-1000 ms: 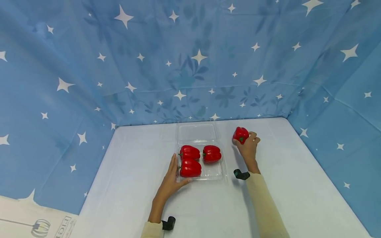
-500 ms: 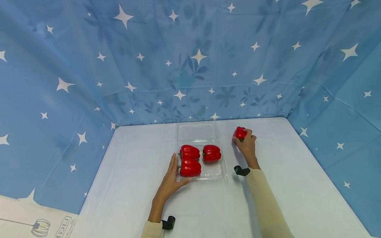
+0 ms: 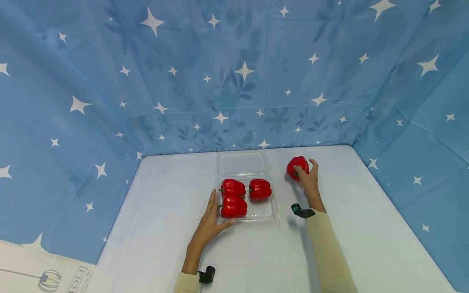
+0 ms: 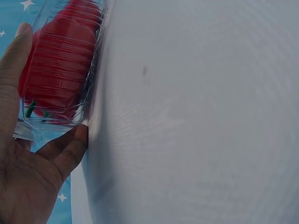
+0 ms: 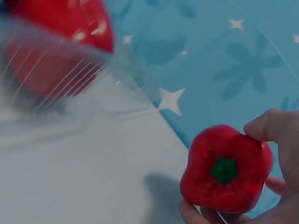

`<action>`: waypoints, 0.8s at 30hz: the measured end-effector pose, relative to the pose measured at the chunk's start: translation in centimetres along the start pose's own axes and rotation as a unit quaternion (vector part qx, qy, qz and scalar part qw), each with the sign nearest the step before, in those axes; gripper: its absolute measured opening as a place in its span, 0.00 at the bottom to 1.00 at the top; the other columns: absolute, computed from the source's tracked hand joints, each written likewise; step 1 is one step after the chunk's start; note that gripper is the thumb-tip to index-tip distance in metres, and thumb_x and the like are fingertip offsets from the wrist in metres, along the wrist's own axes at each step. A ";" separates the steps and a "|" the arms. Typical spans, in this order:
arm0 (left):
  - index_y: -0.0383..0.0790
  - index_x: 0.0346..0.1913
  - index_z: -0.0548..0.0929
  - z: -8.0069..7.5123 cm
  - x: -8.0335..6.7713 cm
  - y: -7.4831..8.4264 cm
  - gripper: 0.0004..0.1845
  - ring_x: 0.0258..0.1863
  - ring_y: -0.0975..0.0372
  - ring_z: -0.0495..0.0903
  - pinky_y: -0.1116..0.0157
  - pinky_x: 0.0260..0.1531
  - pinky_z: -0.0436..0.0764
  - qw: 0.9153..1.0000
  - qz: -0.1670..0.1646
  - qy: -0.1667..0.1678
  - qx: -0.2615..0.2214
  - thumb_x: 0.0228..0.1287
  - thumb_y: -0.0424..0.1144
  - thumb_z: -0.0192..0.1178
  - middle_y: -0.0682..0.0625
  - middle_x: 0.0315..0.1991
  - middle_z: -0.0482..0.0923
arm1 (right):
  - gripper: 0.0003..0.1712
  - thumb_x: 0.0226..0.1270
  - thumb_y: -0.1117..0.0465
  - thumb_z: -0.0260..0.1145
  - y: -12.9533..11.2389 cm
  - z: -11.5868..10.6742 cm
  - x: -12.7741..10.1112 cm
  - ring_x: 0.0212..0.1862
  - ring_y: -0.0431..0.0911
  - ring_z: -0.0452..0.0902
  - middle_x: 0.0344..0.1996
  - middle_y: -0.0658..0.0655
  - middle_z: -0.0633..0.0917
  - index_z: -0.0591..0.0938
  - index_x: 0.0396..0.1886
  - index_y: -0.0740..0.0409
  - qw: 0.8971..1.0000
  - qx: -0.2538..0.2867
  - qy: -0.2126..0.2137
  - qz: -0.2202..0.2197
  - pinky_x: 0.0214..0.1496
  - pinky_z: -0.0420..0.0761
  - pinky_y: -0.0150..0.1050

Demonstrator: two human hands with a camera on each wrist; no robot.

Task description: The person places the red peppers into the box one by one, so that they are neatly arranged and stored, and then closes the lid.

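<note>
A clear plastic clamshell tray [image 3: 271, 211] lies open on the white table with three red bell peppers [image 3: 234, 206] in it. My left hand [image 3: 211, 221] rests against the tray's left front corner, fingers straight along its side and thumb [image 4: 65, 148] under the front rim [image 4: 56, 122]. To the right of the tray my right hand [image 3: 307, 176] grips a fourth red pepper [image 3: 296, 166] just above the table; in the right wrist view that pepper [image 5: 224, 169] shows its green stem end.
The tray's lid [image 3: 242, 163] lies flat behind it. Blue star-patterned cloth [image 3: 234, 81] walls the table on the back and both sides. Bare white table [image 3: 366, 228] lies to the right and in front.
My right hand has turned the pepper and shifted slightly right and back; the fingers now wrap its right side. The left hand and the tray have not moved.
</note>
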State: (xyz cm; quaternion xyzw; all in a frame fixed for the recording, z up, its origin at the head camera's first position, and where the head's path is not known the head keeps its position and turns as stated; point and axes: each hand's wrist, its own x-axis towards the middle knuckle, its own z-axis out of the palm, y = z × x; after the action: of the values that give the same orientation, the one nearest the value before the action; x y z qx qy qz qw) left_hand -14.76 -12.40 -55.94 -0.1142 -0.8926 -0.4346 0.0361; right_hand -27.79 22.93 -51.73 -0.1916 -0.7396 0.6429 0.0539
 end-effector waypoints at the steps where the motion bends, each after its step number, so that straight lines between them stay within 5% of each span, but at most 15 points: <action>1: 0.48 0.71 0.38 0.0 0.0 0.0 0.59 0.68 0.55 0.49 0.55 0.55 0.68 1.000 0.002 0.000 0.002 0.43 0.65 0.62 0.58 0.72 0.33 | 0.47 0.58 0.55 0.63 -0.2 -0.2 -0.1 0.67 0.56 0.47 0.69 0.57 0.49 0.44 0.69 0.39 0.999 0.049 -0.015 0.016 0.58 0.67 0.54; 6: 0.49 0.71 0.38 -0.1 0.0 0.1 0.59 0.68 0.55 0.48 0.53 0.56 0.67 1.000 -0.005 -0.004 0.005 0.43 0.64 0.63 0.59 0.72 0.33 | 0.50 0.59 0.63 0.61 -0.5 -1.6 -0.4 0.68 0.53 0.42 0.69 0.51 0.43 0.39 0.69 0.34 0.961 0.248 -0.109 0.062 0.60 0.66 0.52; 15: 0.49 0.71 0.38 -0.2 0.0 0.2 0.59 0.69 0.57 0.47 0.54 0.56 0.67 1.000 -0.012 -0.008 0.007 0.42 0.66 0.62 0.60 0.71 0.34 | 0.36 0.63 0.61 0.58 1.2 -2.3 -0.8 0.65 0.49 0.47 0.64 0.49 0.52 0.49 0.64 0.41 0.889 0.412 -0.181 0.087 0.61 0.67 0.48; 19: 0.49 0.71 0.38 -0.2 0.0 0.1 0.59 0.69 0.57 0.47 0.54 0.56 0.67 1.000 -0.013 -0.008 0.009 0.42 0.67 0.62 0.61 0.71 0.33 | 0.35 0.63 0.60 0.58 1.7 -2.3 -1.2 0.65 0.50 0.48 0.65 0.49 0.54 0.52 0.65 0.43 0.873 0.436 -0.206 0.077 0.62 0.65 0.49; 24: 0.50 0.71 0.38 -0.2 0.0 0.1 0.59 0.69 0.57 0.46 0.54 0.56 0.66 1.000 -0.012 -0.007 0.007 0.42 0.66 0.62 0.61 0.71 0.33 | 0.36 0.64 0.64 0.57 1.8 -2.3 -1.8 0.66 0.50 0.48 0.66 0.49 0.54 0.51 0.65 0.40 0.866 0.444 -0.225 0.036 0.61 0.65 0.50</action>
State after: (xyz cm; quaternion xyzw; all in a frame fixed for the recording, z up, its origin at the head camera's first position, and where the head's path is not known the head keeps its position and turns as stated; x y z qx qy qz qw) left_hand -14.75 -12.46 -55.76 -0.1064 -0.8974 -0.4275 0.0252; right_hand -25.00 24.60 -52.84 -0.0239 -0.3605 0.9307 -0.0578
